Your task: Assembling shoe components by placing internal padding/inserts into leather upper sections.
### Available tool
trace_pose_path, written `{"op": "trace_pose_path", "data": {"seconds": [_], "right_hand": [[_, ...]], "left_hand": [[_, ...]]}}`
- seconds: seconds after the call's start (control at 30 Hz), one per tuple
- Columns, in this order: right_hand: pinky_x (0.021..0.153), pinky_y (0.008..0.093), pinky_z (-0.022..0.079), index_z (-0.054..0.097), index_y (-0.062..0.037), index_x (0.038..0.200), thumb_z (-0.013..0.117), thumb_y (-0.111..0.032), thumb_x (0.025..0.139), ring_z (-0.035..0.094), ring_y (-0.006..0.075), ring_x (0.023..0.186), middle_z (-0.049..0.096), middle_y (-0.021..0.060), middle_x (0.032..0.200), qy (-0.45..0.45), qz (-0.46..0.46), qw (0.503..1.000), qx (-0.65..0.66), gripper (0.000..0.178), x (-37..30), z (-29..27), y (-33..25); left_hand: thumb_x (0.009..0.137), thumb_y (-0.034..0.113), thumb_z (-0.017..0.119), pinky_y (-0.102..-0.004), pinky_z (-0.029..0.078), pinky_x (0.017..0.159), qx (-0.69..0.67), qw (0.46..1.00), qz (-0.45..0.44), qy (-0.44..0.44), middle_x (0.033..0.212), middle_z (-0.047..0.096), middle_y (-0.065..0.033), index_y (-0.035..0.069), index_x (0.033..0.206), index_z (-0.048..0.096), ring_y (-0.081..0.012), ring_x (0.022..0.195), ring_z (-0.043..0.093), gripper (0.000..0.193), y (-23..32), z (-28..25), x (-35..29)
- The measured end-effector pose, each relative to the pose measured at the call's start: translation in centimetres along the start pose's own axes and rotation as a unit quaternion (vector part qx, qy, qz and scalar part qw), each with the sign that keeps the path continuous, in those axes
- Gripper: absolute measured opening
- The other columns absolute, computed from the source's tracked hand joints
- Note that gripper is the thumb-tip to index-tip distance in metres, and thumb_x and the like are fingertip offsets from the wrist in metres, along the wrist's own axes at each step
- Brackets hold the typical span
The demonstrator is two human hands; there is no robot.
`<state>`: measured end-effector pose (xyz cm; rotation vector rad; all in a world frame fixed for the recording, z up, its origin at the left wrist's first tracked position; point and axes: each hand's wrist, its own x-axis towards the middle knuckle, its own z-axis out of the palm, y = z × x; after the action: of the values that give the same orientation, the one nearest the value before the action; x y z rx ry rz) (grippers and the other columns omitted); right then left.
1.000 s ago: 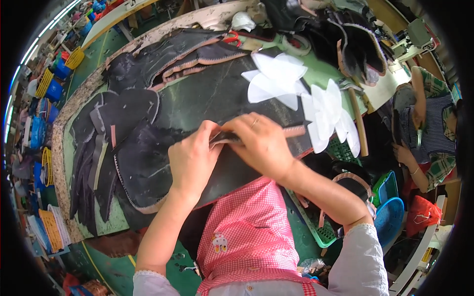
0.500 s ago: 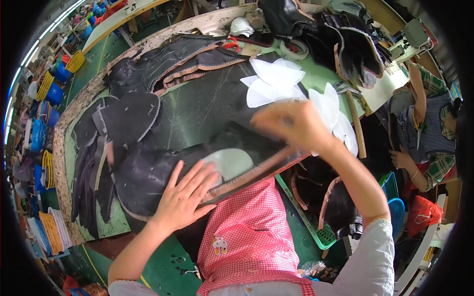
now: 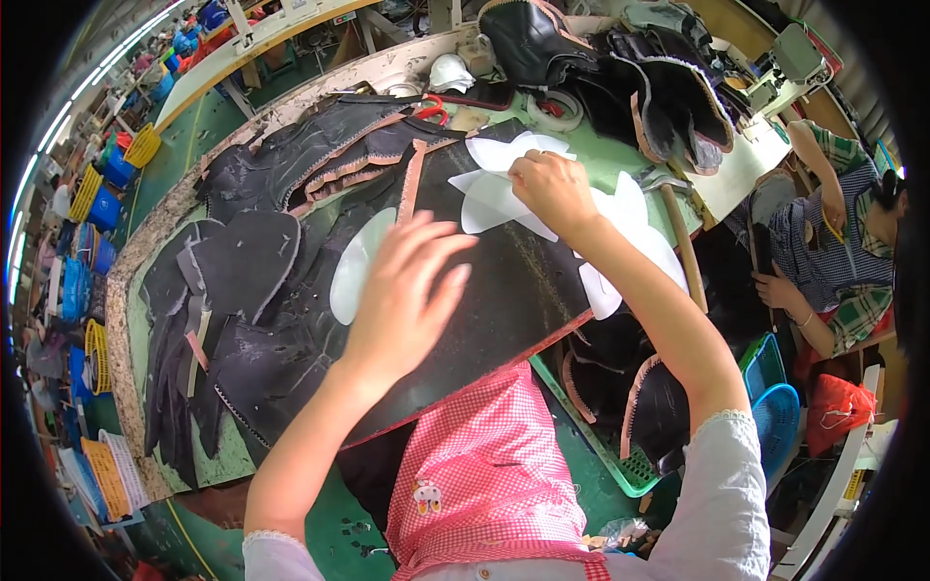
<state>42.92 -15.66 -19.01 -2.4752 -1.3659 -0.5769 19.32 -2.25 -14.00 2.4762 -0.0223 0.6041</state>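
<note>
My left hand (image 3: pixel 405 295) is over the dark work board (image 3: pixel 494 310), fingers spread and slightly blurred. Just beyond its fingertips lies a black leather piece with a pale stitched edge strip (image 3: pixel 412 179). A white rounded patch (image 3: pixel 358 271) rests on that leather, partly behind the hand. My right hand (image 3: pixel 554 189) reaches into a spread of thin white cut pieces (image 3: pixel 494 203) at the board's far side. Its fingers are pinched together at the edge of one white piece. More white pieces (image 3: pixel 635 242) fan out under and beside my right wrist.
Black leather parts (image 3: pixel 242 252) are stacked at the left. Red-handled scissors (image 3: pixel 432 109), a tape roll (image 3: pixel 557 111) and a hammer (image 3: pixel 683 242) lie around the board. A green basket (image 3: pixel 630 474) with leather parts stands below right. A co-worker (image 3: pixel 833 232) sits at the right.
The leather with the white patch has moved from the near edge toward the far left and turned. My left hand went up with it. My right hand moved to the white pieces and closed its fingers.
</note>
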Motion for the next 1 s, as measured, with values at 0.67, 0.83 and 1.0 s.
{"op": "trace_pose_path", "data": {"seconds": [0.67,0.83,1.0], "right_hand": [[0.069,0.0328,0.054,0.073,-0.0031,0.100,0.061,-0.018,0.091,0.068,0.0212,0.079,0.071,0.0096,0.082,-0.159,0.180,0.913,0.328,0.021,1.8,-1.1,3.4],[0.075,0.0292,0.058,0.068,-0.0037,0.112,0.058,-0.021,0.099,0.069,0.0174,0.092,0.071,0.0071,0.105,0.142,0.333,0.746,0.559,0.024,3.0,-4.9,7.9],[0.074,0.0278,0.057,0.073,-0.0048,0.101,0.060,-0.008,0.091,0.069,0.0146,0.087,0.072,0.0047,0.104,0.171,0.178,0.874,0.418,0.017,3.0,-8.1,6.6]], "left_hand": [[0.082,0.039,0.072,-0.0465,0.038,0.104,0.214,0.974,0.071,0.001,0.120,0.051,-0.0158,-0.003,0.129,0.053,-0.0305,0.121,0.046,0.066,-1.9,10.9,6.2],[0.084,0.039,0.070,-0.0438,0.042,0.098,0.183,0.982,0.053,-0.001,0.115,0.053,-0.0166,-0.002,0.122,0.058,-0.0317,0.116,0.049,0.057,-1.4,9.9,6.6],[0.090,0.040,0.065,-0.0435,0.044,0.092,0.145,0.986,0.012,-0.081,0.113,0.056,-0.0189,-0.001,0.120,0.063,-0.0343,0.111,0.051,0.051,-1.8,8.9,8.5]]}}
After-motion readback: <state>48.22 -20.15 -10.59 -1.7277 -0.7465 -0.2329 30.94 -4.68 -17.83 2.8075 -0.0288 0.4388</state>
